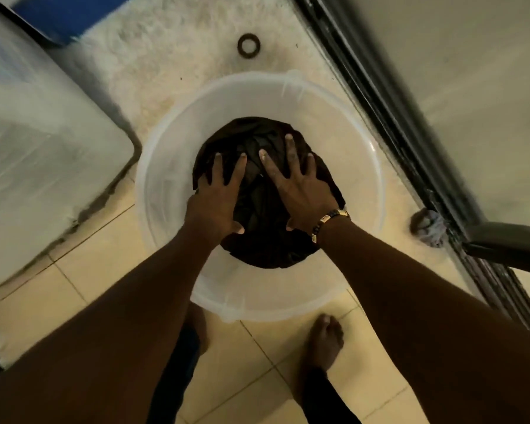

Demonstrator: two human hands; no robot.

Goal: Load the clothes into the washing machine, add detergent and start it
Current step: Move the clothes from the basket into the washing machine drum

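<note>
At the far left stands a white box [37,142], blurred; it may be the washing machine, but I cannot tell for sure. Just right of it, on the tiled floor [83,280], sits a clear bucket [361,166]. The clothes [257,240], a dark bundle, lie at the bottom of it, directly under both hands.

The left hand [216,197] rests flat on the left part of the bundle, fingers spread and straight, nothing gripped. The right hand [300,185], with a bracelet [328,220] at the wrist, lies the same way on the right part, released and reaching a little further.

The bundle is roundish, without a clear long axis, and both hands are about equally near. I judge the next move needs the fingers to close on the cloth and lift it up, then carry it left.
</note>
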